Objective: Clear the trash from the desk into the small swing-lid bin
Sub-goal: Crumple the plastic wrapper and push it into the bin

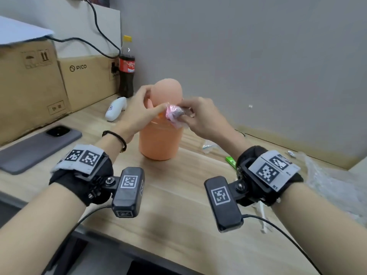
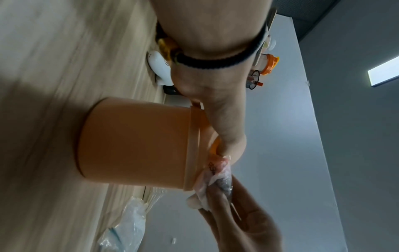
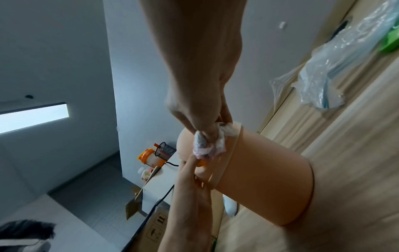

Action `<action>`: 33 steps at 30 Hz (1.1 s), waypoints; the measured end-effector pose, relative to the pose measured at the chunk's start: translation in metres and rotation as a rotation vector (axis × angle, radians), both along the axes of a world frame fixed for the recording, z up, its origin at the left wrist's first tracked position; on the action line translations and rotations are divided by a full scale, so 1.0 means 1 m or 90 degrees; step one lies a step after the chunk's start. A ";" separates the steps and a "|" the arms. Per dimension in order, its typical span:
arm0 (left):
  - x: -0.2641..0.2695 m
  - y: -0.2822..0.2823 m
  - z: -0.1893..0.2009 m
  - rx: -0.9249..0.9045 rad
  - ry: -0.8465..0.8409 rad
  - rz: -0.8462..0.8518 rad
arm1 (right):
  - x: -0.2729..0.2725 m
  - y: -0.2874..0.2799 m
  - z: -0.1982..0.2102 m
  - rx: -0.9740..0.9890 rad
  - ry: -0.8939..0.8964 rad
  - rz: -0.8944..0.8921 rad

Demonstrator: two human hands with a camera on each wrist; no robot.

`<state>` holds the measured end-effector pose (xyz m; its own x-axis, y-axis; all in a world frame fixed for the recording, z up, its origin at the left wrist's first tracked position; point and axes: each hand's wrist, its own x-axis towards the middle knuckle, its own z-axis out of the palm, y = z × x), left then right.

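Wrist cameras [image 1: 128, 192]: worn on both forearms, nearest the lens.
Right hand [image 1: 200, 118]: closed on a crumpled wrapper [image 1: 174, 114], held at the bin [image 1: 158, 141] rim.
Left hand [image 1: 139, 114]: fingers extended, pressing the swing lid [image 1: 168, 92] open.
Handling: wrapper judged light, soft, crushable; a fingertip pinch is sufficient.
Remaining trash: clear plastic [image 1: 207, 146] is left on the desk [image 1: 178, 205].
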<state>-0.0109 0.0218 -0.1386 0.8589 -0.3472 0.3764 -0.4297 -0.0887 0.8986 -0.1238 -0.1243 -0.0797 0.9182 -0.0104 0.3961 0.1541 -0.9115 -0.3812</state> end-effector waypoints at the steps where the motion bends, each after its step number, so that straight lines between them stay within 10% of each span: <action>1: 0.001 0.000 -0.002 0.013 -0.009 -0.001 | 0.003 0.000 0.002 -0.046 0.022 -0.007; 11: -0.005 -0.001 -0.006 -0.005 0.015 0.006 | 0.028 0.015 0.020 -0.196 0.191 -0.101; 24: -0.009 -0.007 -0.006 0.008 -0.065 0.030 | 0.025 0.022 0.018 -0.237 0.099 -0.003; 33: -0.011 -0.008 -0.004 -0.003 -0.064 0.021 | 0.022 0.032 0.028 -0.281 0.387 0.053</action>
<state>-0.0222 0.0141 -0.1429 0.8277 -0.3172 0.4629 -0.5147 -0.1004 0.8514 -0.1019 -0.0919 -0.0521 0.9673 0.1102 -0.2284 0.1078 -0.9939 -0.0227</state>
